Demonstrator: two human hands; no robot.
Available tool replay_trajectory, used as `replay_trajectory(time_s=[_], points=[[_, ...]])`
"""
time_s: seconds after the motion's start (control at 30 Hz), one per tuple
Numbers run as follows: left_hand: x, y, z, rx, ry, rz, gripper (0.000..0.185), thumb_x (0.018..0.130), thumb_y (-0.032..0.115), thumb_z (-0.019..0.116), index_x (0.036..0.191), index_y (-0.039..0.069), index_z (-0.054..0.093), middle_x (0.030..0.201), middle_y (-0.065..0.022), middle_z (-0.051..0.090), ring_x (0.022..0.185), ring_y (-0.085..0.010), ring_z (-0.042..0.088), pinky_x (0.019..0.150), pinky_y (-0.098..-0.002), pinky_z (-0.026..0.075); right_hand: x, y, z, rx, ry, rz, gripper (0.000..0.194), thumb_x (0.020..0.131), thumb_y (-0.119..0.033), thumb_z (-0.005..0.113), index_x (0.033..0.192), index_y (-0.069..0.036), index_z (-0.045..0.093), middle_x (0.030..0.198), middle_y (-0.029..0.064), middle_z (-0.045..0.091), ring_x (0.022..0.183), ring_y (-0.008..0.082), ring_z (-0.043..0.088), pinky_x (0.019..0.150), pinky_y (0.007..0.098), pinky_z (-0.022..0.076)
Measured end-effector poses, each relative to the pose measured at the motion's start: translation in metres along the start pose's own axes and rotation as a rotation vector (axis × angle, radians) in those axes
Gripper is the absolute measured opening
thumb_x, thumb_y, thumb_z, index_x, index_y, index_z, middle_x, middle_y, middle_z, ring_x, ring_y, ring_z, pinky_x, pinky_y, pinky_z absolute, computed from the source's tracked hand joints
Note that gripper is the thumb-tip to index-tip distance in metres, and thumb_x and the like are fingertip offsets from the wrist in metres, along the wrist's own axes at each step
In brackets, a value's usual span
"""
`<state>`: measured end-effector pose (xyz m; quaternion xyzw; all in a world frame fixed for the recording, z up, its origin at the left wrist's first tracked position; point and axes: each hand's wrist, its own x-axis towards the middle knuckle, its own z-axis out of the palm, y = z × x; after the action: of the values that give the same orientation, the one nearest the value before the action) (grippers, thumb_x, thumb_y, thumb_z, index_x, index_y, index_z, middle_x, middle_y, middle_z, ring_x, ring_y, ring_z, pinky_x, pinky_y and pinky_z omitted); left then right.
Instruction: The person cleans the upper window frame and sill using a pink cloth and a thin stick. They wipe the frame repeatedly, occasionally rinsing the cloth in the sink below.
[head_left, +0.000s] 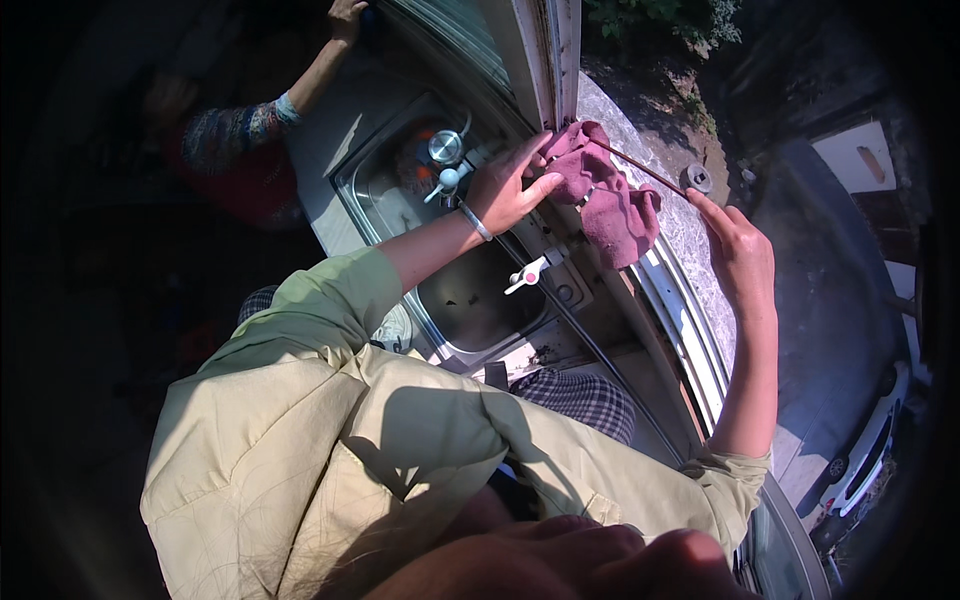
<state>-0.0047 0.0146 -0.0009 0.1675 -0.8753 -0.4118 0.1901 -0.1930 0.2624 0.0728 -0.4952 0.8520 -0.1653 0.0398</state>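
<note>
A damp-looking maroon cloth (619, 217) is bunched over the window track at the foot of the upright window frame (555, 67). My left hand (510, 187), with a pale bangle at its wrist, pinches the cloth's near edge between thumb and fingers. In my right hand (739, 244), outside the window line, is a thin dark rod (641, 166), held with the index finger stretched along it. The rod's far end meets the upper part of the cloth; its tip is hidden there.
Below my left arm lies a steel sink (480, 300) with two taps, one with a white lever handle (529, 274). A metal rail (585, 334) runs along the sill. Another person's arm (319, 75) reaches up at the upper left. Outside are a stone ledge (712, 300) and, far below, a white car (862, 450).
</note>
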Motion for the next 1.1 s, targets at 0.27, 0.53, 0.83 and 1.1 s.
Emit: replay_trajectory(time_s=[0.27,0.53,0.83,1.1], points=[[0.001,-0.004,0.033,-0.027,0.021,0.067,0.042,0.076,0.006,0.062,0.118,0.008,0.058,0.083,-0.0091,0.058,0.066,-0.0192,0.056,0.065,-0.0293,0.048,0.028,-0.028,0.040,-0.124,-0.088,0.043,0.040,0.086,-0.011,0.051,0.120,-0.029,0.060,0.080,0.0121,0.061,0.073,0.0292,0.064,0.065,0.0400,0.0508],[0.001,0.011,0.043,0.022,-0.129,0.121,0.025,0.073,0.009,0.057,0.097,0.003,0.064,0.086,-0.0129,0.059,0.078,-0.0280,0.060,0.073,-0.0349,0.049,0.009,-0.026,0.043,-0.005,-0.173,0.140,0.043,0.085,-0.008,0.048,0.122,-0.027,0.059,0.081,0.0186,0.063,0.077,0.0336,0.064,0.069,0.0423,0.0508],[-0.007,0.004,0.041,0.066,-0.065,0.235,0.029,0.071,0.005,0.056,0.099,0.005,0.063,0.082,-0.0118,0.056,0.074,-0.0278,0.058,0.070,-0.0341,0.049,0.026,-0.040,0.062,0.024,-0.159,0.184,0.043,0.083,-0.007,0.054,0.123,-0.020,0.058,0.092,0.0200,0.065,0.086,0.0352,0.064,0.074,0.0408,0.0498],[-0.011,0.006,0.052,0.155,-0.077,0.384,0.038,0.073,0.006,0.061,0.111,0.011,0.061,0.082,-0.0088,0.053,0.075,-0.0256,0.058,0.065,-0.0342,0.050,0.042,-0.028,0.082,0.585,-0.211,0.262,0.035,0.085,-0.009,0.054,0.119,-0.012,0.061,0.098,0.0243,0.063,0.094,0.0363,0.062,0.080,0.0376,0.0492]])
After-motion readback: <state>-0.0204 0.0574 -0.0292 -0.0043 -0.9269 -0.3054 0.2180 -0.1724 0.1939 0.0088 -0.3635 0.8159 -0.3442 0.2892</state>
